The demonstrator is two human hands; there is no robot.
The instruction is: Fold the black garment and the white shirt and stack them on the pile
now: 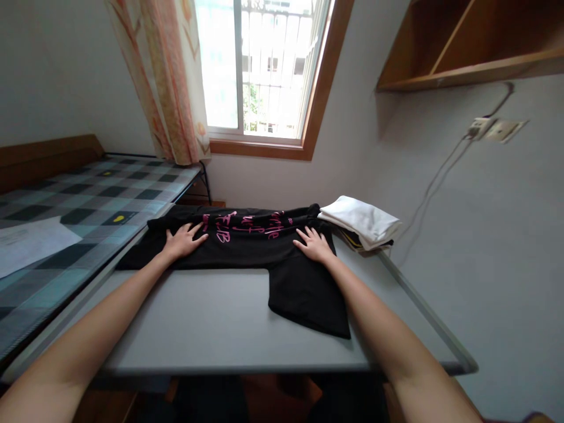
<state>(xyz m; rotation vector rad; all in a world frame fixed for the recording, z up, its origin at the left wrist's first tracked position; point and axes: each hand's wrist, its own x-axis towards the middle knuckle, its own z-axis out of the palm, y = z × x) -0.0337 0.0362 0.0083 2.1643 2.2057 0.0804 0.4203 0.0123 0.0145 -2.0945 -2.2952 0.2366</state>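
Observation:
A black T-shirt (247, 252) with pink lettering lies sideways across the table, its far part folded over toward me. One sleeve (308, 299) spreads toward the near edge on the right. My left hand (183, 241) rests flat on the shirt's left part, fingers spread, by the lettering. On the right, near the collar end, my right hand (314, 244) also lies on the cloth with its fingers apart. Neither hand grips the fabric.
A stack of folded clothes (361, 220), white on top, sits at the table's far right corner. The grey table (198, 317) touches the wall side on the right. Left of it stands a bed with a checked mat (132, 191) and a paper sheet (37, 241).

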